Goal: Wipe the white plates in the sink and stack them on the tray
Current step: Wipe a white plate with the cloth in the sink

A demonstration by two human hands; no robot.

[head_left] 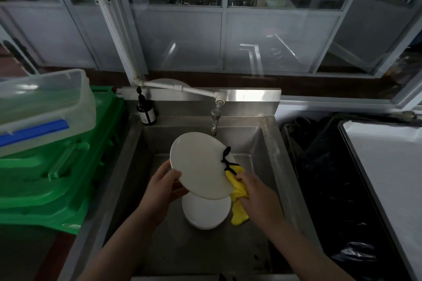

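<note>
Over the steel sink (137, 166), my left hand (163, 187) grips the lower left rim of a white plate (201, 164) and holds it tilted. My right hand (255, 191) grips a yellow cloth (238, 191) with a black loop, pressed against the plate's right edge. Below the raised plate, a stack of white plates (205, 212) lies on the sink floor, partly hidden by the held plate. A white-lined tray (388, 166) sits at the right.
A tap (214, 118) hangs at the sink's back, with a dark bottle (146, 112) on the back left corner. Green crates (57, 178) carrying a clear plastic box (43, 107) stand left. A black bin bag (338, 189) lies between sink and tray.
</note>
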